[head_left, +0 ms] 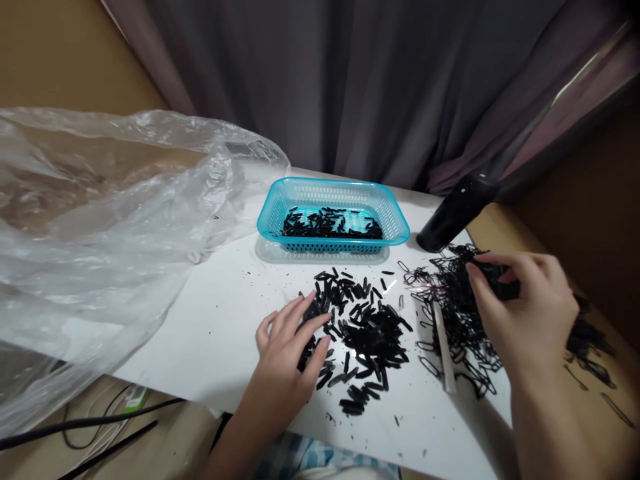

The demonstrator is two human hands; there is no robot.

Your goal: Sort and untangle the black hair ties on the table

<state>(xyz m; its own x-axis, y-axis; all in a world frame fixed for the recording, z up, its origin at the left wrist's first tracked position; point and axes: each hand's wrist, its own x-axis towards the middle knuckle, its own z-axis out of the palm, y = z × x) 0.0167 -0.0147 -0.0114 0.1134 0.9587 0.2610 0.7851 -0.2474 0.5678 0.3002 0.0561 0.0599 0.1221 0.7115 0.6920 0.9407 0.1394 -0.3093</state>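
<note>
My left hand (287,347) lies flat on the white tabletop (225,320), fingers stretched out and touching the left edge of a heap of small black plastic pieces (365,327). My right hand (523,307) is curled over a tangle of thin black plastic frames (450,300) at the right, with thumb and fingers pinched on a clump of them. A turquoise perforated basket (395,220) stands behind the heap and holds more of the small black pieces.
A large crumpled clear plastic bag (100,227) covers the left of the table. A black cylindrical object (457,210) lies behind the tangle. A thin metal strip (444,347) rests among the frames. Cables (90,427) hang below the table's left edge. Dark curtain behind.
</note>
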